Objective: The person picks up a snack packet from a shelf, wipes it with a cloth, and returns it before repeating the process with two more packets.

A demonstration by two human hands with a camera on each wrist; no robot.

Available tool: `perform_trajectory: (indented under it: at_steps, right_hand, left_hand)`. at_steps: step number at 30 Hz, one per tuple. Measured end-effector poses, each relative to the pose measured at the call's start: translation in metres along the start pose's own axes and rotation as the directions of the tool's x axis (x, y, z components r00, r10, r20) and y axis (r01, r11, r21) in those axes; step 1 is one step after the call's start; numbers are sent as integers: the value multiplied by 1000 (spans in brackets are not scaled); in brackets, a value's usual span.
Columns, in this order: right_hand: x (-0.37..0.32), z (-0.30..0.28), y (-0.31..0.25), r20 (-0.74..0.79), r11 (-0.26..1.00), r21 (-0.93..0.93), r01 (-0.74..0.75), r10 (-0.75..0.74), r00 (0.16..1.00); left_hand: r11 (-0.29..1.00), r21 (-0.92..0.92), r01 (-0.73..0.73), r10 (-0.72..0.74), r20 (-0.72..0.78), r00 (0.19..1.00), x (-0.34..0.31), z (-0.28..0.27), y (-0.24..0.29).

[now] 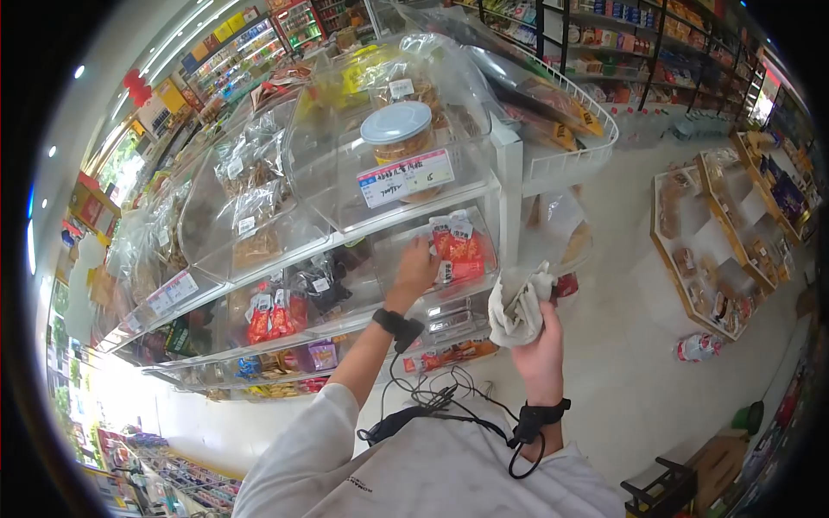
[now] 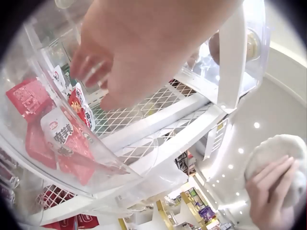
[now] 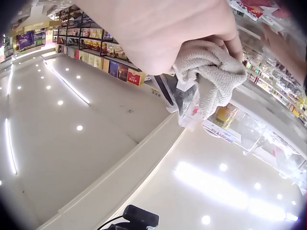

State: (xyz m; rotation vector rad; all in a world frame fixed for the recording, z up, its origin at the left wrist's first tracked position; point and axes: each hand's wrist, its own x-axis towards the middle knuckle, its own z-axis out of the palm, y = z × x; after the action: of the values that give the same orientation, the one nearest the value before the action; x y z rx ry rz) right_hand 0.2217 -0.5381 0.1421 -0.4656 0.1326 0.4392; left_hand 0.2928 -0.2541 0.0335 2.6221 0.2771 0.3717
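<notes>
Reaching into a clear bin (image 1: 490, 231) on the middle tier of a shop rack, the left hand (image 1: 416, 269) has its fingertips right up against a bunch of red snack packets (image 1: 459, 250). The packets stand leaning inside the bin, at its right end, just beside the white shelf post (image 1: 507, 190). From the left wrist view the fingers look loosely bent over them, but honestly I can't tell if they've actually got hold of one.

The right hand (image 1: 540, 350) is lower and further right, out in front of the rack, fingers curled round a scrunched-up off-white cloth (image 1: 516, 306). The cloth bunches out above the hand and isn't touching the bin.

Under the packets there's a white mesh shelf (image 2: 144, 108). One tier up sits a bigger domed bin with a jar (image 1: 397, 131) with a pale blue lid, and a price label (image 1: 405, 177) stuck on its front. More red packets (image 1: 269, 315) sit in a bin further left on the hand's tier. A white wire basket (image 1: 574, 129) hangs off the rack's right end. Both wrists wear black straps with cables (image 1: 432, 401) dangling between them. Well off to the right, a wooden display stand (image 1: 717, 233) sits on the pale floor.
</notes>
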Motion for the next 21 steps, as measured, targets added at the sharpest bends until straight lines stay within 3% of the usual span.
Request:
perform_trajectory:
  at_steps: [2,5,8,11,14,17,18,20,21]
  right_hand:
    - [6,-8,1,12,1000,3,3,-3,1000]
    - [5,-7,5,-11,1000,5,-6,6,1000]
    - [-4,-3,13,-33,1000,8,-7,7,999]
    - [-12,-6,14,-54,1000,-7,9,-10,998]
    - [-23,-10,20,-34,999,-21,46,-47,998]
    - [-21,-22,19,-29,990,-57,128,-130,991]
    - [-20,-27,20,-28,981,-86,172,-175,984]
    - [-23,-23,20,-53,936,-213,281,-298,953]
    - [-23,-16,23,-69,888,-315,335,-373,925]
  left_hand:
    - [969,-223,-105,139,142,980,-6,-19,22]
    - [939,-185,-290,330,246,911,-2,40,-33]
    - [957,-286,-55,138,278,951,1,35,-37]
    - [976,-214,-32,99,310,946,-1,13,-9]
    - [958,-285,9,74,280,957,-1,34,-36]
    - [968,-247,-35,107,284,953,-2,6,-23]
    - [951,-276,-140,182,131,975,-7,-4,-17]
    - [893,-290,-343,302,-178,936,-29,-28,-4]
    - [870,-362,-335,310,-126,942,-41,-43,5]
